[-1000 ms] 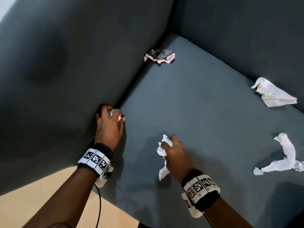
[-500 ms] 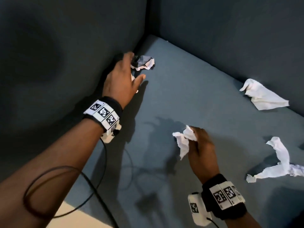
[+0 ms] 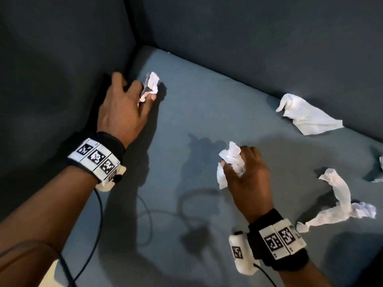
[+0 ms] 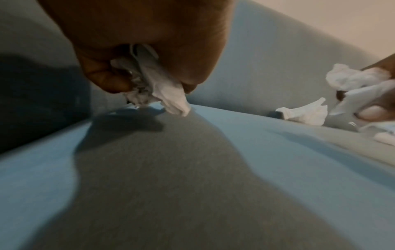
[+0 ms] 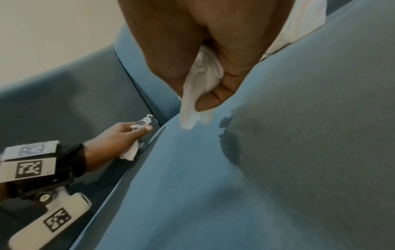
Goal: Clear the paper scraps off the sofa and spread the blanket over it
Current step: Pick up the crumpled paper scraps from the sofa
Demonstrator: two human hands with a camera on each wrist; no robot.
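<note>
My left hand [image 3: 132,100] is near the back left corner of the blue-grey sofa seat [image 3: 186,125] and grips crumpled printed paper scraps [image 3: 150,87], bunched under the fingers [image 4: 149,79]. My right hand [image 3: 244,170] hovers over the middle of the seat and grips a crumpled white scrap [image 3: 231,160], which hangs from the fist [image 5: 198,94]. A flat white scrap [image 3: 306,117] lies against the backrest at the right. A long twisted white scrap [image 3: 339,206] lies on the seat to the right of my right wrist. No blanket is in view.
The armrest [image 3: 51,79] rises on the left and the backrest [image 3: 259,38] at the back. Another scrap [image 3: 380,168] peeks in at the right edge. A black cable [image 3: 97,224] hangs from my left wrist. A pale floor strip [image 3: 46,276] shows bottom left.
My left hand reached from the seat's left edge to the back corner and picked up the printed scrap lying there. My right hand lifted its white scrap and shifted right.
</note>
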